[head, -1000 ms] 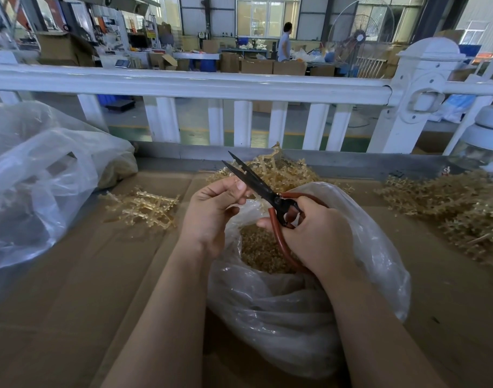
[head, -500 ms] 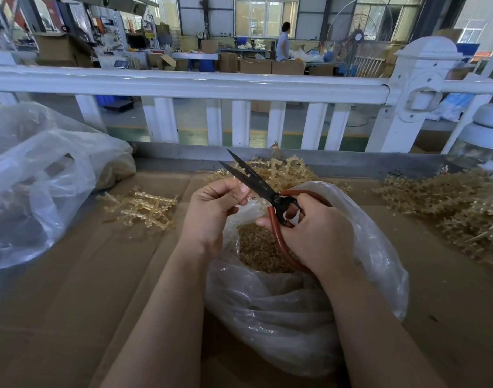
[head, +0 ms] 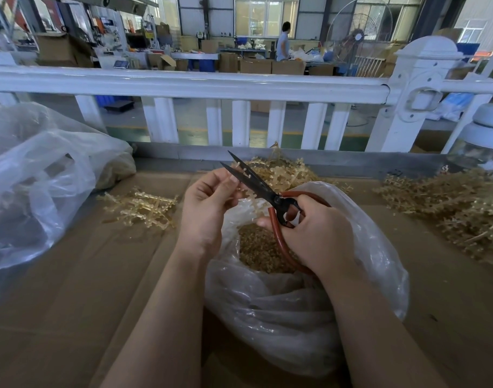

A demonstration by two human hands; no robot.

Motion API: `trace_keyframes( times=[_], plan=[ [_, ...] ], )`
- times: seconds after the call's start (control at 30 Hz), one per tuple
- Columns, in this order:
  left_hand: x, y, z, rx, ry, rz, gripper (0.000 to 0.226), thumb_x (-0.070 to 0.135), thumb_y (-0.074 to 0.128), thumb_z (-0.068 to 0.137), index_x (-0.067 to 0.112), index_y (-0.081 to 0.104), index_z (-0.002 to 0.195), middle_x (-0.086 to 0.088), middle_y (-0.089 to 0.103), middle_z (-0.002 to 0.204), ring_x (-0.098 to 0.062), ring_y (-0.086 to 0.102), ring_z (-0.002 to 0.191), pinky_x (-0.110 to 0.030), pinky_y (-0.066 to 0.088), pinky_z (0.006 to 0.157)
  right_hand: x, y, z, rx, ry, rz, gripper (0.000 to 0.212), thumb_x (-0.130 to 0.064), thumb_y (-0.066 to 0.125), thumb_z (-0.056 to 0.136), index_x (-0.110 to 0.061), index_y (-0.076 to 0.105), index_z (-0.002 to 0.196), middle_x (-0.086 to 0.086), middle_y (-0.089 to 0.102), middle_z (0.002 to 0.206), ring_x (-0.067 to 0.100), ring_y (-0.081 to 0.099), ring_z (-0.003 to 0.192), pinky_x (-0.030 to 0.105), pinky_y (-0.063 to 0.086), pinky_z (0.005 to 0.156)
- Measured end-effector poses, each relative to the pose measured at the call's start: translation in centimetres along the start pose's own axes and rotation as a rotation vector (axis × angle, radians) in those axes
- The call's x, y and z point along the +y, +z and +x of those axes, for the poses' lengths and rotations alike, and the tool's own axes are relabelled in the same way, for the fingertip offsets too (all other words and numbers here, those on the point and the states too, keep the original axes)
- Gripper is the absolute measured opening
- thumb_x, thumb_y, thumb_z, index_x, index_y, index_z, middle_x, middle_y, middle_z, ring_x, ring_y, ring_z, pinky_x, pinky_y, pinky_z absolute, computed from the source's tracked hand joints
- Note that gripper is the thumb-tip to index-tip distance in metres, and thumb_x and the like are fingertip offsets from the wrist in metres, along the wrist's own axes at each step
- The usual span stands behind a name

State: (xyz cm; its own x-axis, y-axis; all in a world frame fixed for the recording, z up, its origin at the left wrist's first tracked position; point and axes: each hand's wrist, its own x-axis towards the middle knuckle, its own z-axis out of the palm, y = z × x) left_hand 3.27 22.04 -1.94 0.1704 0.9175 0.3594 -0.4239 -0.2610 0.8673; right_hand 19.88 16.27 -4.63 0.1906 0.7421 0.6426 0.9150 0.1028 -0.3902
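- The right hand (head: 318, 239) has its fingers curled tight round the red loop handles of the black-bladed steel scissors (head: 256, 182). The blades stand a little apart, tips pointing up and away.
- The left hand (head: 209, 208) pinches a small pale-yellow plastic sprig (head: 241, 189) between thumb and fingertips. It holds the sprig right against the blades, above the mouth of the clear crumpled plastic bag (head: 295, 317).
- Done so far, by my reading: a good layer of small tan cut bits (head: 259, 247) already lies in that bag, so the trimming looks well under way.
- In hand now: this sprig seems about to be snipped, its pieces falling into the bag below.
- Left to do: a large tangled heap of yellowish branched plastic (head: 458, 211) sits well to the right on the cardboard-covered counter (head: 71, 289). Another mound (head: 279, 172) lies just behind the bag.
- A smaller scatter of flat yellow frames (head: 140, 208) lies to the left. Whether those are stripped leftovers or waiting stock, I cannot tell.
- Judging by the heaps against the bag's contents, more remains than has been cut.
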Motion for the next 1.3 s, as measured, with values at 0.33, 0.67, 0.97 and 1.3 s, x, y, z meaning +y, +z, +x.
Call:
trace_keyframes(
  times=[0.33, 0.67, 0.97, 1.3],
  plan=[
    [0.09, -0.06, -0.04, -0.034, -0.020, -0.002, 0.023, 0.002, 0.057, 0.093, 0.015, 0.064, 0.075, -0.004, 0.060, 0.071, -0.011, 0.052, 0.068, -0.018, 0.043, 0.066, -0.11, 0.02, -0.08, 0.017, -0.022, 0.020, 0.070, -0.088, 0.046, 0.075, -0.022, 0.067, 0.080, -0.013, 0.068, 0.072, 0.006, 0.062, 0.064, 0.030, 0.057, 0.059],
    [0.00, -0.04, -0.11, -0.043, -0.029, 0.050, 0.017, 0.003, 0.057, 0.093, 0.008, 0.061, 0.077, -0.006, 0.062, 0.072, -0.013, 0.054, 0.066, -0.019, 0.046, 0.067, -0.38, -0.31, -0.08, 0.017, 0.002, 0.023, 0.072, -0.090, 0.042, 0.072, -0.022, 0.064, 0.076, -0.015, 0.062, 0.065, 0.006, 0.058, 0.060, 0.032, 0.055, 0.057],
    [0.18, -0.01, -0.10, -0.018, -0.080, -0.044, 0.013, 0.010, 0.065, 0.081, 0.019, 0.068, 0.073, -0.003, 0.066, 0.070, -0.014, 0.057, 0.066, -0.021, 0.047, 0.067, -0.34, -0.29, -0.07, -0.004, 0.003, 0.055, 0.076, -0.091, 0.041, 0.071, -0.018, 0.064, 0.074, -0.012, 0.064, 0.065, 0.008, 0.060, 0.060, 0.033, 0.055, 0.058],
    [0.15, -0.05, -0.16, -0.026, -0.080, 0.008, 0.016, 0.004, 0.056, 0.093, 0.012, 0.064, 0.082, -0.002, 0.068, 0.073, -0.014, 0.056, 0.069, -0.024, 0.047, 0.071, -0.24, -0.33, -0.05, -0.034, 0.007, 0.041, 0.081, -0.092, 0.039, 0.071, -0.017, 0.067, 0.081, -0.009, 0.070, 0.072, 0.010, 0.064, 0.065, 0.034, 0.057, 0.061]
  ],
)
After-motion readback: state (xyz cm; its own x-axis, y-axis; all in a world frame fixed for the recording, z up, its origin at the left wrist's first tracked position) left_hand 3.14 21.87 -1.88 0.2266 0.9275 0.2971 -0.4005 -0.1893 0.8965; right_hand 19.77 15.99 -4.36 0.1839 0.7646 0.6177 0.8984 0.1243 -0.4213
